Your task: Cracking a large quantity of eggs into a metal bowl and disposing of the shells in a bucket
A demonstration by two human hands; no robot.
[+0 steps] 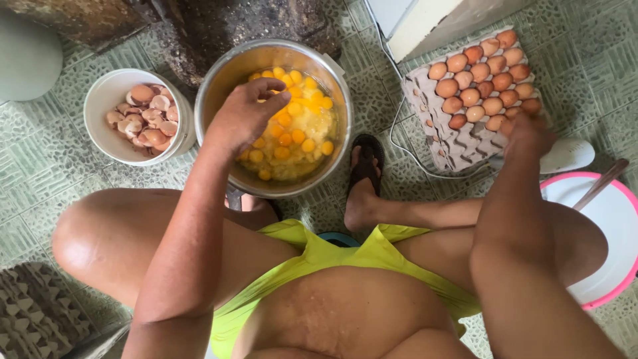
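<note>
Tiled floor [40,166]; right hand [528,133] hides tray [458,149] eggs.

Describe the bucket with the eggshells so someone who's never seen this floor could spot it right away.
Start at the big metal pot of cracked eggs in the middle of the green tiled floor. Just past the left hand hovering over that pot, to its left, stands a white bucket. Unlike the pot's yellow yolks and the tray of whole brown eggs, it holds only broken shells.
</note>
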